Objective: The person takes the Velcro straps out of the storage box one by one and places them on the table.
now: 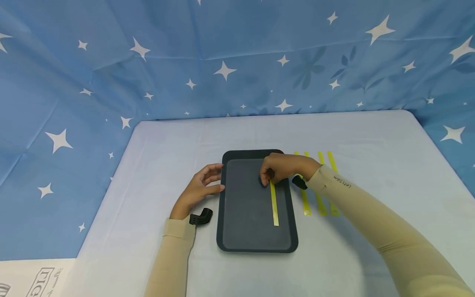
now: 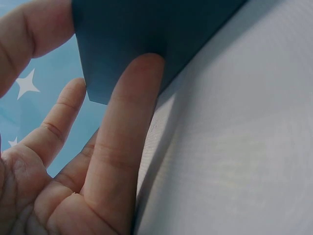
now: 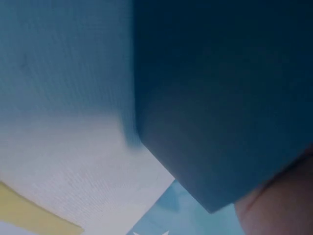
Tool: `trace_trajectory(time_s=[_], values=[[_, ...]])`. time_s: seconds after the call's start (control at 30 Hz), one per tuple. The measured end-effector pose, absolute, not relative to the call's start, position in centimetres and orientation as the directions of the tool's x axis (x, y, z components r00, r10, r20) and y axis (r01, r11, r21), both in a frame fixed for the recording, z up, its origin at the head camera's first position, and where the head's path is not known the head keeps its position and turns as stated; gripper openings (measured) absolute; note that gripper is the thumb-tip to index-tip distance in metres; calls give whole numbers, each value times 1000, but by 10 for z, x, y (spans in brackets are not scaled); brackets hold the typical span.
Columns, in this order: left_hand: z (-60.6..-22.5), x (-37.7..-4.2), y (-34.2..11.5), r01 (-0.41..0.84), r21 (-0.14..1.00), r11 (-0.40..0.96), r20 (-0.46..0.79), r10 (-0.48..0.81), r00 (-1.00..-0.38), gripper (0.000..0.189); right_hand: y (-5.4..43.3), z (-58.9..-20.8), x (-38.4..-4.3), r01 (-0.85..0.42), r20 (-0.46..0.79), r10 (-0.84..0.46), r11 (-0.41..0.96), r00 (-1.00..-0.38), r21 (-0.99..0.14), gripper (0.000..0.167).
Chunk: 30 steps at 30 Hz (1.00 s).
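A dark grey rectangular tray (image 1: 245,231) lies on the white tabletop. My left hand (image 1: 202,185) is at its left side, and in the left wrist view the extended fingers touch the tray's outer wall (image 2: 112,44). Over the tray's upper right part, my right hand (image 1: 283,165) has its fingers bent down and pinches the upper end of a flat yellow strip (image 1: 274,204). That strip runs lengthwise down the tray floor; its top end is hidden by the fingers. Mostly the tray's wall (image 3: 220,107) fills the right wrist view.
Several more yellow strips (image 1: 321,206) lie side by side on the white cloth (image 1: 371,165) right of the tray, partly under my right forearm. A blue star-patterned curtain (image 1: 252,57) hangs behind the table. Printed white material (image 1: 33,276) shows at the lower left.
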<state>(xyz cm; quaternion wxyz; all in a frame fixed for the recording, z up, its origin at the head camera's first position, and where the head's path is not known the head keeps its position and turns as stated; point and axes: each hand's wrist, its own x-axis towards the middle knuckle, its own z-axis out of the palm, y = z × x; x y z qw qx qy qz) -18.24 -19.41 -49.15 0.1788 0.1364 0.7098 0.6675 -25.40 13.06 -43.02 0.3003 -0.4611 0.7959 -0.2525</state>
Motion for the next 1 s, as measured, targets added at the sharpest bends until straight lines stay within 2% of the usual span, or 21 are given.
trace_trajectory(time_s=[0.7,0.9,1.0], values=[[-492,-183,-194,-54,996,74,-81,429,-900,72,125,-432,-246,-606,-252,-870,479,-424,-635,30],[-492,-183,-193,-56,995,87,-88,424,-901,72,130,-434,-244,-586,-166,-882,423,-442,-691,21],[-491,-183,-193,-57,994,90,-90,424,-901,72,134,-434,-243,-564,-110,-872,400,-477,-722,19]])
